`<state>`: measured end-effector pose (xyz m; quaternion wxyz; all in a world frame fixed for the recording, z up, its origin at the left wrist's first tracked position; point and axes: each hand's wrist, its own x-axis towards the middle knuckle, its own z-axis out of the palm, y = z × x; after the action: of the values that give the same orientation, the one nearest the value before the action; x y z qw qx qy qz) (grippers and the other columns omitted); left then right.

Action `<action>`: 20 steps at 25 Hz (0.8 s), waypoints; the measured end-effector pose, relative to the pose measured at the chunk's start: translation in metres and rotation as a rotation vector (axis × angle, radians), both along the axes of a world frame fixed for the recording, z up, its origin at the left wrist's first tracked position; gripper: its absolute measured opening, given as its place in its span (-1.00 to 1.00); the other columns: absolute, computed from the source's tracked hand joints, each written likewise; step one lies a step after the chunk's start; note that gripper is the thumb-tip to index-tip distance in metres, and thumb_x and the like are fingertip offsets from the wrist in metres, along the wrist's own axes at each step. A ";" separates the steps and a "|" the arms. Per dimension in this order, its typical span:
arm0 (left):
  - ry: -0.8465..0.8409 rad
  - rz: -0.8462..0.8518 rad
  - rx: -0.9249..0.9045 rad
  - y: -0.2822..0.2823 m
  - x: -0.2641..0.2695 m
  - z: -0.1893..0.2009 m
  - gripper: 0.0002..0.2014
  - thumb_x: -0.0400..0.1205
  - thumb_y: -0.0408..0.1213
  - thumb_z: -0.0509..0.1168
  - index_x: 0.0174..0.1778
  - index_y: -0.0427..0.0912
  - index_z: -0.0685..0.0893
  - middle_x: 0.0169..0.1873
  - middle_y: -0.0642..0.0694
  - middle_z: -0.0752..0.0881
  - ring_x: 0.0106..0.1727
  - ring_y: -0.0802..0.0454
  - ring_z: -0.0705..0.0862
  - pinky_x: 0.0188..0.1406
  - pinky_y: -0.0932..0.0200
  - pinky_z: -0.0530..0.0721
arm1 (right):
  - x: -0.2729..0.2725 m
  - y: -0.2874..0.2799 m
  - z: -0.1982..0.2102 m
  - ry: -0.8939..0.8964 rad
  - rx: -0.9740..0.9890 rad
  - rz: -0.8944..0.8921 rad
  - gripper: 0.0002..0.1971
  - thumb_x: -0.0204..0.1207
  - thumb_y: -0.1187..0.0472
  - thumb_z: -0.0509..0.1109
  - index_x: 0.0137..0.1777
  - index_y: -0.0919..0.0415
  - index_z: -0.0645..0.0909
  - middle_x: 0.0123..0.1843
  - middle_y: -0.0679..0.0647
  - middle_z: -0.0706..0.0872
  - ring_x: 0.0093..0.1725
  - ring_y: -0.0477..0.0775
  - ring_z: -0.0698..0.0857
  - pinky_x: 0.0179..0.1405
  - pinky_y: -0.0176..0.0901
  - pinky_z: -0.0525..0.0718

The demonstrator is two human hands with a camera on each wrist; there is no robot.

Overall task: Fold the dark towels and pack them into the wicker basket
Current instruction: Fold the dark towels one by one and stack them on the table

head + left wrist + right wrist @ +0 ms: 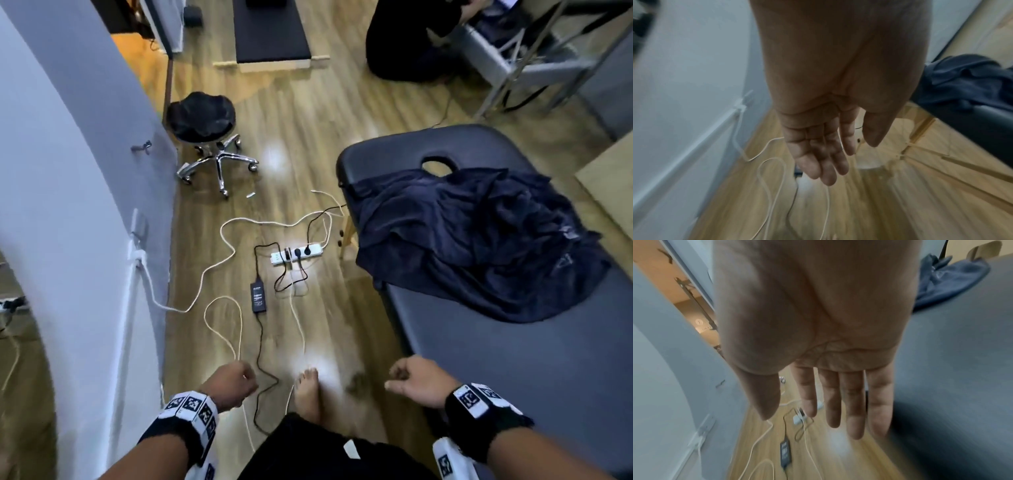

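I see the dark towels (479, 240) lying in a crumpled heap on the padded massage bed (565, 359), just below its face hole (439, 165) and spilling over the near edge. My left hand (228, 385) hangs over the wooden floor (308, 120), fingers relaxed, holding nothing. My right hand (416, 381) hovers at the bed's corner, fingers straight and loose, also holding nothing. A power strip (296, 254) and cables (222, 318) lie on the floor between wall and bed.

Dark navy towels (479, 240) lie crumpled in one unfolded heap on the padded table (513, 359), partly overhanging its edge
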<state>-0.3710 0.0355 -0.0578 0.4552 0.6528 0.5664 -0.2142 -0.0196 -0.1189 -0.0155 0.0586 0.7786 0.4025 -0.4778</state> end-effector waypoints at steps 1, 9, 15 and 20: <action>-0.017 -0.078 0.040 0.027 0.021 0.002 -0.91 0.56 -0.21 0.33 -0.27 -0.06 0.64 -0.31 -0.09 0.77 -0.44 0.02 0.67 -0.49 0.29 0.54 | 0.009 0.018 0.007 -0.003 0.040 -0.040 -0.56 0.53 -0.19 0.46 0.31 0.02 0.70 0.25 -0.03 0.77 0.32 0.03 0.71 0.29 -0.16 0.62; -0.212 -0.578 0.213 0.153 0.229 0.033 -0.90 0.60 -0.14 0.28 -0.04 -0.03 0.64 -0.07 -0.04 0.73 0.01 -0.03 0.69 -0.06 0.18 0.57 | 0.078 0.076 0.042 -0.123 0.303 -0.389 -0.93 0.53 -0.02 0.48 -0.07 -0.11 0.66 -0.12 -0.10 0.79 0.04 -0.01 0.75 0.00 -0.22 0.57; -0.298 -0.532 0.503 0.189 0.372 0.066 -0.65 0.54 0.03 0.32 0.17 -0.05 0.53 0.12 -0.13 0.66 0.19 -0.19 0.66 0.22 -0.04 0.63 | 0.141 0.127 0.040 -0.148 0.499 -0.467 -0.67 0.54 -0.01 0.49 0.26 0.03 0.75 0.12 -0.09 0.84 0.16 -0.09 0.76 0.23 -0.25 0.66; -0.166 -0.403 0.526 0.219 0.411 0.053 -0.55 0.58 -0.11 0.36 0.28 -0.30 0.45 0.23 -0.38 0.64 0.29 -0.36 0.62 0.27 -0.08 0.59 | 0.168 0.158 0.039 -0.088 0.558 -0.437 -0.66 0.60 -0.01 0.44 0.33 0.05 0.72 0.20 -0.06 0.81 0.21 -0.06 0.74 0.23 -0.25 0.65</action>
<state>0.0405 0.2550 -0.0048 0.2640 0.8619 0.4228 -0.0927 0.1481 0.0386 0.0235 -0.2428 0.8522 0.3384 -0.3165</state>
